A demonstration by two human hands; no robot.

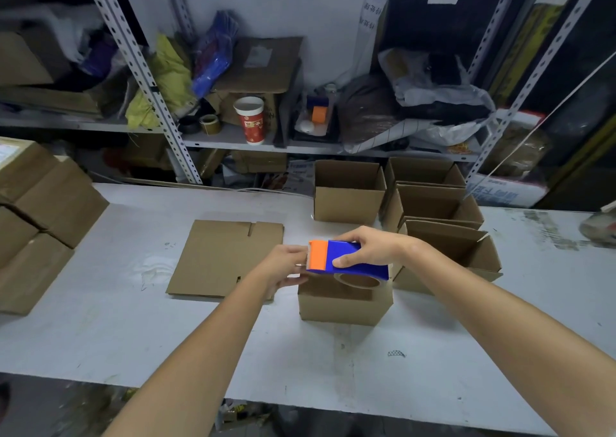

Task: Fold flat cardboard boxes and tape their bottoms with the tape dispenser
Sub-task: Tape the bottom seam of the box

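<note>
A small folded cardboard box point(343, 305) stands bottom-up on the white table point(133, 330) in front of me. My right hand point(366, 248) grips a blue and orange tape dispenser point(343, 258) just above the box's top. My left hand point(283, 266) is at the dispenser's orange blade end, its fingers at the tape's end; the tape itself is too thin to make out. A flat cardboard box point(223, 258) lies on the table to the left of the folded one.
Several open folded boxes point(430, 203) stand at the back right of the table. A stack of closed cartons point(36, 216) sits at the left edge. Metal shelving point(233, 139) behind the table holds a red paper cup point(251, 121), tape rolls, bags and cartons.
</note>
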